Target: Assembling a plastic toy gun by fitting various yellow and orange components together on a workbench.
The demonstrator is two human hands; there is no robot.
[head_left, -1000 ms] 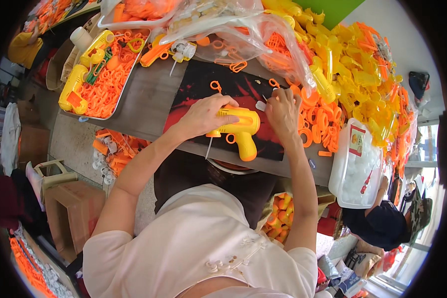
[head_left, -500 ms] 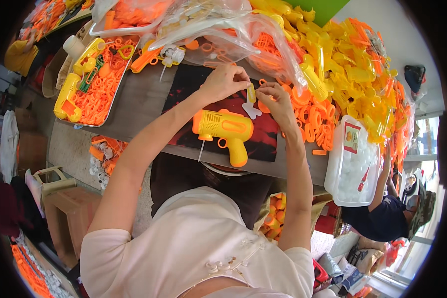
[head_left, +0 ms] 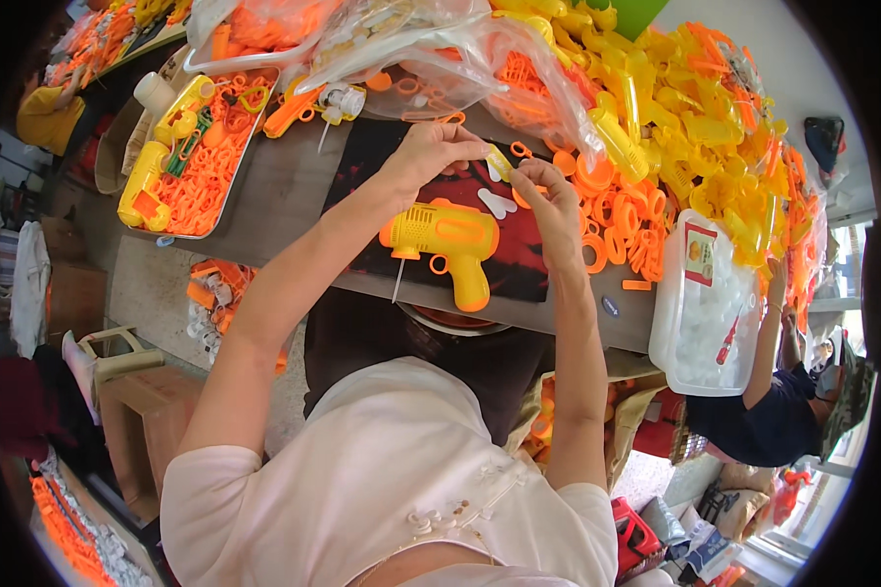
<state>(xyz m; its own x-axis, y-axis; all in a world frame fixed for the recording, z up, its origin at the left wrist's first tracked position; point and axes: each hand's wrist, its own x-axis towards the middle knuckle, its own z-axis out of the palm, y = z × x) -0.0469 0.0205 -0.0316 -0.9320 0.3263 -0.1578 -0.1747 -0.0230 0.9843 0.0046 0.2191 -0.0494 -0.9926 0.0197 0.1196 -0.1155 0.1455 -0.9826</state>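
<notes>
My left hand (head_left: 435, 159) and my right hand (head_left: 550, 194) meet above a dark red-and-black mat (head_left: 367, 147). Thumbs and fingertips of both pinch a small flat yellow piece (head_left: 499, 162) from opposite ends; its exact kind is too small to tell. Just below it, a small white forked piece (head_left: 497, 203) lies on the mat. Nearer to me rests a yellow toy gun (head_left: 447, 241) on its side, barrel to the left and handle toward me. A thin metal rod (head_left: 398, 280) sticks out from under its front, past the mat's edge.
Orange rings and loops (head_left: 617, 220) lie right of the mat, below a heap of yellow shells (head_left: 700, 147). A white plastic tub (head_left: 707, 313) holds a red screwdriver (head_left: 726, 344). On the left stands a tray (head_left: 227, 201) of orange parts. Another person's arm (head_left: 765, 342) reaches in at right.
The yellow piece has turned from near upright to a slant, and both hands have shifted slightly with it. The white forked piece shows more fully. My view has moved a little.
</notes>
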